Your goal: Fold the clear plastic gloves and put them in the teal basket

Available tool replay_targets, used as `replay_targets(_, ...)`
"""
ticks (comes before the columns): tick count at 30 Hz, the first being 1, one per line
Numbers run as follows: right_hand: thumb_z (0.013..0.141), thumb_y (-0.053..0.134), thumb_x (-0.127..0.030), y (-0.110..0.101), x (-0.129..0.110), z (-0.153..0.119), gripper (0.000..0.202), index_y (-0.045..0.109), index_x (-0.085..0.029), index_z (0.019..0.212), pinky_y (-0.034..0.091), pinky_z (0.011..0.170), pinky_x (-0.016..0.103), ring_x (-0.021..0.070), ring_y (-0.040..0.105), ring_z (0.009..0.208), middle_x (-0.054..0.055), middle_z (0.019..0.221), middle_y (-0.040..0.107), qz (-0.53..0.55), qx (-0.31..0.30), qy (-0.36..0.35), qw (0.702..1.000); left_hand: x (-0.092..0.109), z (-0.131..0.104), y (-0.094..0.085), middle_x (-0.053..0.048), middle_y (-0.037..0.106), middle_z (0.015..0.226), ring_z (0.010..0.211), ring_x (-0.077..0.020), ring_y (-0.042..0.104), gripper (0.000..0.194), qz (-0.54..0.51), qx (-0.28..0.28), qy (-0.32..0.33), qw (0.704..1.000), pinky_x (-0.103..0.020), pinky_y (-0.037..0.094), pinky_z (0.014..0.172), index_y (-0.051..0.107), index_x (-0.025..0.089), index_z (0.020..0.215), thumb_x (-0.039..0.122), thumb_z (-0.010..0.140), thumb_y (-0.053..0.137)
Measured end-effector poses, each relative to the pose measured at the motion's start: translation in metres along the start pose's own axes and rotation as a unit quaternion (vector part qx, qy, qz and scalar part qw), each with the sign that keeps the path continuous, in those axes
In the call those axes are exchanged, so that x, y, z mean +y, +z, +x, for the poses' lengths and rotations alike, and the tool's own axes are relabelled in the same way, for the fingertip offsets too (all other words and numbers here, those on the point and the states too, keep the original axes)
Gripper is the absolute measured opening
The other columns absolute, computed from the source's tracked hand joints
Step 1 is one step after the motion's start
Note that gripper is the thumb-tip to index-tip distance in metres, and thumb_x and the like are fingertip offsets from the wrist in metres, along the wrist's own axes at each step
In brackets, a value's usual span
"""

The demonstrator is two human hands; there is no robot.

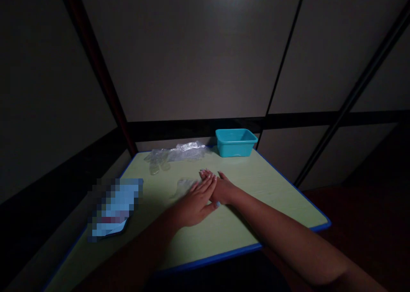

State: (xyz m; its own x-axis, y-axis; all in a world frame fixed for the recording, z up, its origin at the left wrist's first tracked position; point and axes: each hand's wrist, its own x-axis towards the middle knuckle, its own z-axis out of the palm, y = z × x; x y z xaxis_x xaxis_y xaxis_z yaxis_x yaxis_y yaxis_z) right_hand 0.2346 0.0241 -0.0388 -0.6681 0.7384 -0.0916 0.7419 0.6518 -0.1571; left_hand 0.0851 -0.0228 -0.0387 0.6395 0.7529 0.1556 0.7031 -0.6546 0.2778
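Note:
Both of my hands are over the middle of a pale green table (272,206) with a blue edge. My left hand (197,202) lies with its fingers stretched out across the back of my right hand (222,189). The fingers of my right hand are spread near the tabletop, partly covered by the left ones. No object shows in either hand. Just left of my hands, a small clear plastic piece (185,186) lies on the table.
A turquoise basket (236,149) stands at the back right of the table. Crumpled clear plastic (188,152) lies along the back left. A blurred, bluish flat item (118,208) rests at the left edge. Panelled walls rise behind.

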Motion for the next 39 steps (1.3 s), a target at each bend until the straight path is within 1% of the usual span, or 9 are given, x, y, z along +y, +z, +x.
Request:
replay_targets(6,0.081,0.044,-0.041,-0.003,0.002,0.001,0.078,0.007,-0.014,0.145,0.010,0.103,0.061,0.0287,0.002,0.138,0.011,0.150,0.003,-0.003,-0.018,-0.007,1.000,-0.001,0.004,0.010,-0.014,0.005,0.150,0.138,-0.0227,0.002,0.066,-0.019,-0.005,-0.040,0.999,-0.042,0.016,0.110,0.002,0.012,0.145,0.047,0.092,0.020)
replay_targets(14,0.084,0.036,-0.050,0.000,0.004,0.001,0.077,0.006,-0.015,0.145,0.006,0.105,0.058,0.0246,0.001,0.138,0.010,0.151,0.002,0.035,-0.003,0.005,0.999,-0.008,0.003,0.017,-0.022,0.012,0.147,0.137,-0.0285,0.009,0.080,0.029,-0.021,-0.195,0.980,-0.043,0.016,0.109,0.017,-0.001,0.141,0.058,0.088,0.018)
replay_targets(22,0.085,0.029,-0.059,-0.002,0.002,-0.001,0.079,0.003,-0.015,0.145,0.004,0.106,0.055,0.0218,0.000,0.138,0.009,0.150,0.002,0.049,0.003,0.014,0.999,-0.026,-0.008,-0.003,-0.027,0.020,0.144,0.136,-0.0341,0.015,0.085,0.155,-0.009,-0.378,0.913,-0.054,0.013,0.106,0.028,-0.003,0.137,0.062,0.083,0.025)
replay_targets(24,0.085,0.029,-0.059,-0.003,0.001,-0.002,0.079,0.003,-0.014,0.145,0.004,0.106,0.055,0.0222,-0.001,0.138,0.009,0.150,0.001,0.050,-0.002,0.017,0.999,-0.026,-0.008,-0.009,-0.026,0.017,0.145,0.136,-0.0341,0.012,0.083,0.163,0.024,-0.378,0.911,-0.056,0.013,0.105,0.025,-0.001,0.139,0.061,0.084,0.026)
replay_targets(26,0.085,0.030,-0.057,-0.003,0.001,-0.001,0.079,0.003,-0.014,0.145,0.005,0.106,0.056,0.0226,0.000,0.138,0.010,0.151,0.002,0.047,-0.003,0.016,0.999,-0.023,-0.007,-0.010,-0.020,0.011,0.148,0.138,-0.0305,0.007,0.076,0.148,0.041,-0.315,0.937,-0.055,0.014,0.105,0.021,0.007,0.142,0.059,0.086,0.024)
replay_targets(29,0.084,0.036,-0.051,-0.001,0.002,0.001,0.078,0.004,-0.013,0.145,0.005,0.105,0.058,0.0234,0.000,0.138,0.010,0.151,0.002,0.033,-0.005,0.013,0.999,-0.017,-0.004,-0.005,-0.009,0.008,0.150,0.139,-0.0234,0.006,0.068,0.102,0.007,-0.180,0.978,-0.049,0.013,0.107,0.016,0.018,0.144,0.056,0.089,0.020)
replay_targets(31,0.084,0.039,-0.048,0.000,0.003,0.003,0.078,0.006,-0.013,0.145,0.006,0.105,0.058,0.0237,0.000,0.138,0.010,0.150,0.001,0.026,-0.013,0.011,1.000,-0.014,-0.003,0.000,-0.007,0.010,0.150,0.138,-0.0214,0.008,0.068,0.073,-0.032,-0.143,0.986,-0.046,0.012,0.109,0.015,0.017,0.144,0.056,0.089,0.016)
replay_targets(35,0.083,0.039,-0.050,-0.001,0.003,0.002,0.080,0.005,-0.012,0.145,0.006,0.106,0.056,0.0230,0.001,0.138,0.011,0.150,0.002,0.033,-0.014,0.012,0.999,-0.018,-0.006,0.003,-0.011,0.012,0.149,0.138,-0.0232,0.011,0.071,0.068,-0.069,-0.200,0.975,-0.046,0.015,0.108,0.019,0.012,0.143,0.057,0.088,0.014)
replay_targets(39,0.084,0.032,-0.061,-0.003,0.002,0.001,0.083,0.004,-0.012,0.145,0.005,0.107,0.054,0.0233,0.002,0.138,0.011,0.150,0.003,0.058,-0.006,0.012,0.998,-0.027,-0.009,-0.007,-0.021,0.019,0.146,0.136,-0.0326,0.016,0.083,0.129,-0.060,-0.355,0.924,-0.052,0.018,0.105,0.025,0.004,0.140,0.064,0.084,0.020)
